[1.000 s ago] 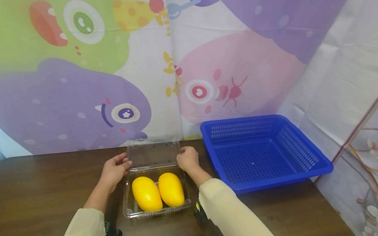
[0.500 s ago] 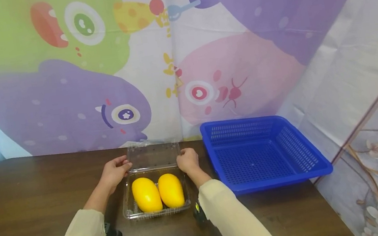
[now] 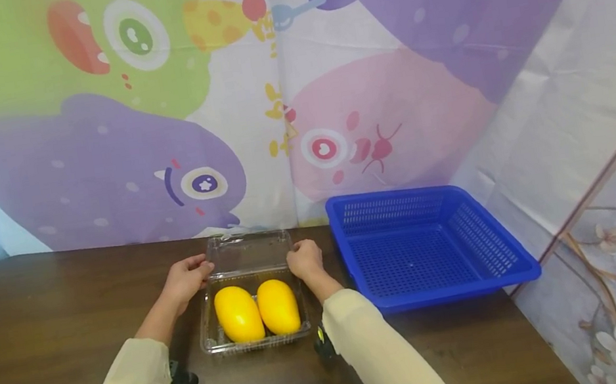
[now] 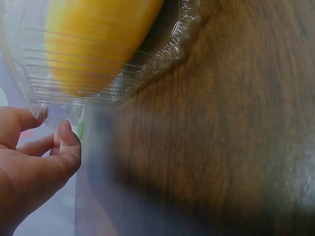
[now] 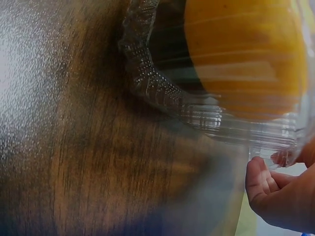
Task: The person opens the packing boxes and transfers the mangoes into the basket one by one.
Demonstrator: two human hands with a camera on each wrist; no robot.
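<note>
Clear plastic clamshell tray is set on the dark wood-grain bench, hinged lid swung back toward the cartoon-print backdrop. Two yellow mangoes are seated side by side in the tray: left mango, right mango. Neither is held.

Both hands are occupied with the lid: its left edge is pinched between thumb and fingers of the left hand, its right edge likewise by the right hand. Exact finger contact is hard to make out through the see-through plastic in the wrist views.

Progress, as judged: both mangoes are housed in the tray and the lid is gripped at both sides. Not done: lid is not lowered over the fruit, and no fruit is lifted out. Blue mesh basket is placed right of the tray, apart, and is touched by neither hand.
</note>
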